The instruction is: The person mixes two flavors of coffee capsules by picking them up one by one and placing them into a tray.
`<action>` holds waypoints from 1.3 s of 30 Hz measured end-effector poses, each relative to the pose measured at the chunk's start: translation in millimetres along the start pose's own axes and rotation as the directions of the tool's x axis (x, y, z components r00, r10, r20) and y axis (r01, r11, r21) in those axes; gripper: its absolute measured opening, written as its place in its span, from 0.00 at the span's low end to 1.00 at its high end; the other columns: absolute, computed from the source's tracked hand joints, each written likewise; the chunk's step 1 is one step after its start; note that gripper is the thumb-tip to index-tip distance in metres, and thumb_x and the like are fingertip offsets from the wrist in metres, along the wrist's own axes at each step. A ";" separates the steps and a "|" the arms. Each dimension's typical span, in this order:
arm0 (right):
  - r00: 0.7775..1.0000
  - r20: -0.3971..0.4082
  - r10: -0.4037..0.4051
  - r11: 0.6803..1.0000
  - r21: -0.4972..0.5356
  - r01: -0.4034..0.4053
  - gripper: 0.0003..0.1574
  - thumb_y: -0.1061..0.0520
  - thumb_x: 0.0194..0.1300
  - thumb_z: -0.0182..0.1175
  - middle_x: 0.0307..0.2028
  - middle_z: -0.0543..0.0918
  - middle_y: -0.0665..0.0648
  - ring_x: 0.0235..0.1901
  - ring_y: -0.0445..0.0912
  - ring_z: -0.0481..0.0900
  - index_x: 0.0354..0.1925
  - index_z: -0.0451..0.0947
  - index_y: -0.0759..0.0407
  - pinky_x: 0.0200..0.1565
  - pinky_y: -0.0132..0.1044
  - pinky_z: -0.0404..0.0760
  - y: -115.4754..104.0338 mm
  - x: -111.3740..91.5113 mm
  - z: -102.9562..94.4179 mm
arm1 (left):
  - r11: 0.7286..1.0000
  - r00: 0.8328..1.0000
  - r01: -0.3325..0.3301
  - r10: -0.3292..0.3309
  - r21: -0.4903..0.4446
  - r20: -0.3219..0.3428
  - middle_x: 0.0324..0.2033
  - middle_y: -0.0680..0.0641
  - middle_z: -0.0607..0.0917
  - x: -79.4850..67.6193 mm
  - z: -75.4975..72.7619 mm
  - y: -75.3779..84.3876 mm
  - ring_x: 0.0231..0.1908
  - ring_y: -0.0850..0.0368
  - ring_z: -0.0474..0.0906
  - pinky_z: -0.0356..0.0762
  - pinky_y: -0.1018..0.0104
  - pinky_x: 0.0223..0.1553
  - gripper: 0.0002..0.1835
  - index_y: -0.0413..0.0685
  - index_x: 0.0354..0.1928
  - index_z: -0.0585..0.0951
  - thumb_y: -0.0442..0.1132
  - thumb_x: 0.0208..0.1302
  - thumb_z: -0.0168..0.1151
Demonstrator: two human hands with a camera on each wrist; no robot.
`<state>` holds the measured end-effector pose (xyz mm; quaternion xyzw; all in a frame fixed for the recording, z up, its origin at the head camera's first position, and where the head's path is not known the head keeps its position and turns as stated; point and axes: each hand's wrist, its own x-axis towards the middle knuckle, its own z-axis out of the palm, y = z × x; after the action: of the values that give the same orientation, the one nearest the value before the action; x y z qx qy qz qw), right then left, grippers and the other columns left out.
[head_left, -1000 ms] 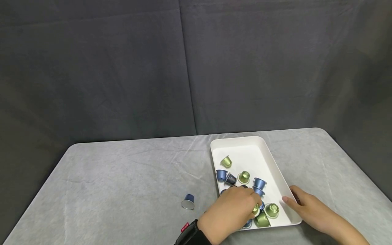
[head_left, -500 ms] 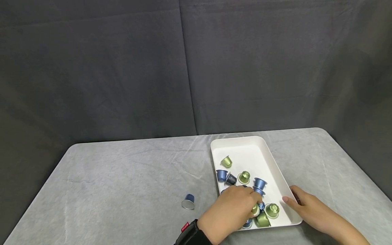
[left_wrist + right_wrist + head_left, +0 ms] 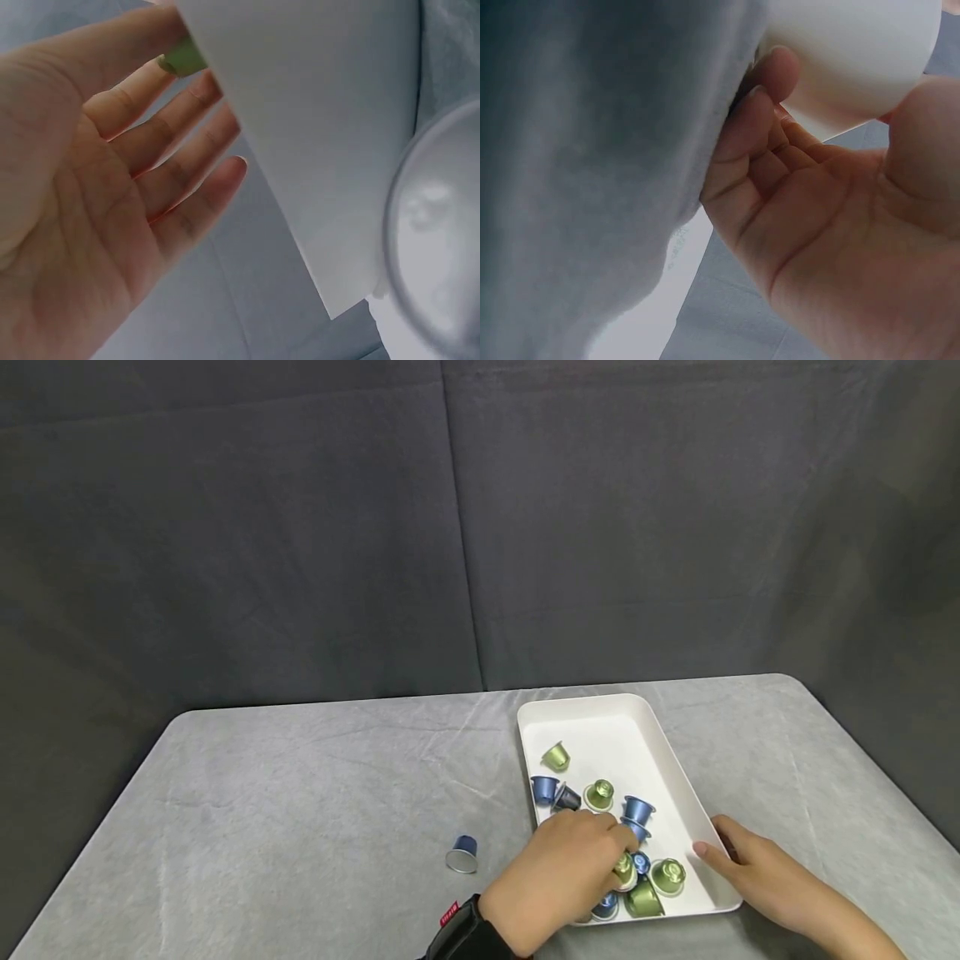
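A white tray [image 3: 609,735] lies at the right of the grey table and holds several green and blue coffee capsules. My left hand [image 3: 558,870] reaches over the tray's near left side. Its thumb and index finger appear to pinch a green coffee capsule [image 3: 622,863]; in the left wrist view that green capsule [image 3: 184,58] shows partly behind the tray wall, the other fingers extended. My right hand [image 3: 761,870] grips the tray's right edge, thumb on the rim and fingers outside. In the right wrist view those fingers [image 3: 776,75] curl against the tray's outer side.
A single blue capsule [image 3: 462,853] lies on its side on the table, left of the tray. Around the pinched capsule sit a blue one [image 3: 604,906] and green ones, including one upright capsule [image 3: 667,876]. A dark curtain [image 3: 300,543] hangs behind the table.
My left hand has lifted and shifted very slightly, the green capsule moving a little with it. The tray has slid barely to the right; my right hand keeps its grip.
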<state>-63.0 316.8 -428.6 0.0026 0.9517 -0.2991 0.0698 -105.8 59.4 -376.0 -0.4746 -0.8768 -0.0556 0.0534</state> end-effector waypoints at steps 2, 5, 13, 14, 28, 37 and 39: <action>1.000 -0.002 -0.002 1.000 -0.001 0.002 0.23 0.48 0.76 0.54 0.44 0.82 0.60 0.40 0.48 0.76 0.54 0.72 0.67 0.38 0.44 0.77 0.7 0.1 0.2 | 1.000 1.000 0.017 -0.017 -0.014 0.007 0.38 0.62 0.82 -0.9 -2.6 -1.3 0.39 0.68 0.78 0.74 0.73 0.41 0.16 0.61 0.47 0.85 0.47 0.57 0.74; 1.000 -0.006 -0.007 1.000 -0.007 0.007 0.21 0.49 0.75 0.54 0.42 0.82 0.58 0.39 0.48 0.75 0.53 0.72 0.66 0.37 0.42 0.76 1.2 -0.1 0.8 | 0.999 0.999 0.043 -0.043 -0.033 0.017 0.42 0.60 0.82 -2.7 -7.2 -4.7 0.43 0.66 0.78 0.74 0.72 0.46 0.17 0.60 0.50 0.84 0.46 0.58 0.74; 1.000 -0.011 -0.011 1.000 -0.002 0.011 0.20 0.50 0.75 0.54 0.42 0.81 0.57 0.38 0.47 0.74 0.53 0.72 0.65 0.35 0.38 0.75 1.6 -0.7 -0.2 | 0.991 0.995 0.096 -0.097 -0.098 -0.007 0.44 0.57 0.83 -9.1 -18.6 -24.0 0.45 0.61 0.80 0.76 0.69 0.48 0.21 0.54 0.53 0.83 0.45 0.58 0.74; 1.000 -0.010 -0.009 1.000 -0.003 0.009 0.20 0.50 0.75 0.54 0.42 0.82 0.57 0.38 0.47 0.74 0.53 0.72 0.65 0.35 0.39 0.75 2.0 -0.7 -0.5 | 0.987 0.994 0.109 -0.110 -0.116 -0.005 0.45 0.56 0.83 -9.9 -20.2 -26.8 0.46 0.60 0.80 0.76 0.69 0.49 0.21 0.53 0.54 0.82 0.45 0.58 0.74; 1.000 -0.010 -0.003 1.000 -0.004 0.003 0.21 0.50 0.75 0.54 0.43 0.82 0.59 0.38 0.47 0.75 0.54 0.72 0.66 0.35 0.39 0.75 2.4 0.8 0.3 | 0.925 0.951 0.310 -0.297 -0.218 0.090 0.52 0.53 0.84 -22.0 -33.2 -54.6 0.52 0.56 0.80 0.76 0.61 0.53 0.24 0.52 0.58 0.81 0.44 0.59 0.73; 1.000 0.009 0.011 1.000 -0.002 -0.011 0.21 0.49 0.75 0.54 0.42 0.81 0.58 0.38 0.46 0.74 0.53 0.72 0.66 0.35 0.40 0.75 2.0 1.7 0.3 | 0.956 0.975 0.220 -0.218 -0.194 0.034 0.51 0.55 0.82 -31.1 -27.8 -62.6 0.50 0.58 0.79 0.76 0.62 0.52 0.24 0.54 0.59 0.80 0.42 0.59 0.73; 1.000 0.013 0.016 1.000 0.004 -0.016 0.23 0.49 0.76 0.53 0.44 0.82 0.60 0.39 0.48 0.75 0.54 0.71 0.67 0.37 0.42 0.76 3.0 2.4 -0.7 | 0.961 0.979 0.204 -0.203 -0.187 0.028 0.51 0.56 0.82 -33.8 -28.0 -66.0 0.50 0.58 0.79 0.75 0.61 0.54 0.23 0.54 0.58 0.80 0.42 0.60 0.72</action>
<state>-65.4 319.5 -430.0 0.0084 0.9505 -0.3007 0.0785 -141.6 -8.4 -356.4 -0.3851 -0.9120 -0.1415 -0.0017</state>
